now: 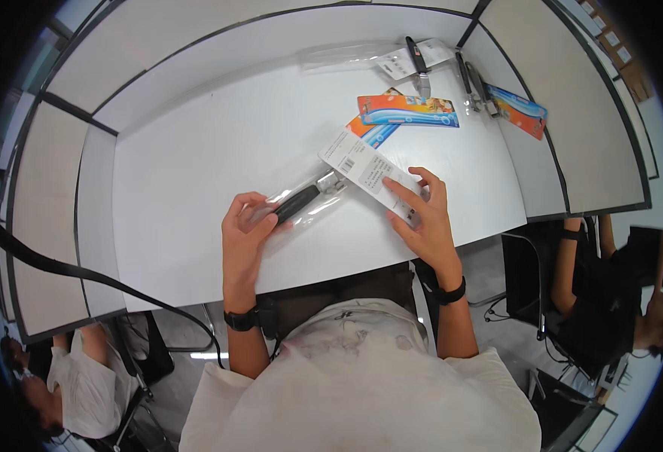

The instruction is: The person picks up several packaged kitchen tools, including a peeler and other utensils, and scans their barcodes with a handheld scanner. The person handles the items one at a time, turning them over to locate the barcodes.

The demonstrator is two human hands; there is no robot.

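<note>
My left hand grips a black-handled kitchen tool with a metal head, which lies inside a clear plastic sleeve. Between the fingers of my right hand is a white printed backing card, slanting across the table. The card bears a barcode and small writing. Its upper left part is just above the tool's metal head; whether the two touch I cannot tell. Beyond the card's far end lie orange and blue cards, overlapping one another on the white table.
At the back right, another black-handled tool rests over a white card and clear plastic packaging. More black-handled tools and an orange-blue card are by the right partition. A black cable crosses at left. People sit on both sides.
</note>
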